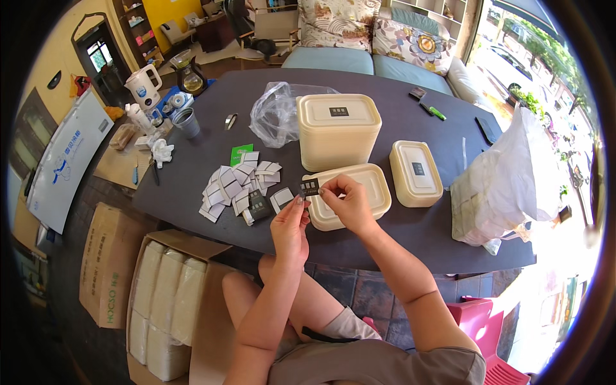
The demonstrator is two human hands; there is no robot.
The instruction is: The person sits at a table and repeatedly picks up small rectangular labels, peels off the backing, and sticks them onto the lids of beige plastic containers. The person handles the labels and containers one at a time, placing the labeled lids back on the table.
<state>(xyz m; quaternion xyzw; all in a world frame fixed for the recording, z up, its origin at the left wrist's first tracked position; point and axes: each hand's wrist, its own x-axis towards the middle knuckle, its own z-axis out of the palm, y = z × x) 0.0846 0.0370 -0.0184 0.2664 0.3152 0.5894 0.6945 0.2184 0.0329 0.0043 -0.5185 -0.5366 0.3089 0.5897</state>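
Note:
A small black label (pixel 309 186) with pale writing spans my two hands. The fingertips of my left hand (pixel 289 226) pinch its lower left corner, while the thumb and forefinger of my right hand (pixel 350 202) hold its right end. Below them lies a cream lidded food container (pixel 378 192) whose visible lid area bears no label. Behind it rises a tall stack of cream containers (pixel 339 137), a black label on the top lid. A shorter stack (pixel 417 190), also labelled on top, stands to the right. Left of my hands spreads a pile of label pieces (pixel 226 185), mostly white side up.
A crumpled clear plastic bag (pixel 274 113) lies behind the pile, near a green card (pixel 240 154). A large white plastic bag (pixel 500 187) occupies the table's right end. Phone (pixel 486 130) and green-handled cutter (pixel 437 112) lie beyond. An open carton (pixel 202 313) of wrapped packs stands at lower left.

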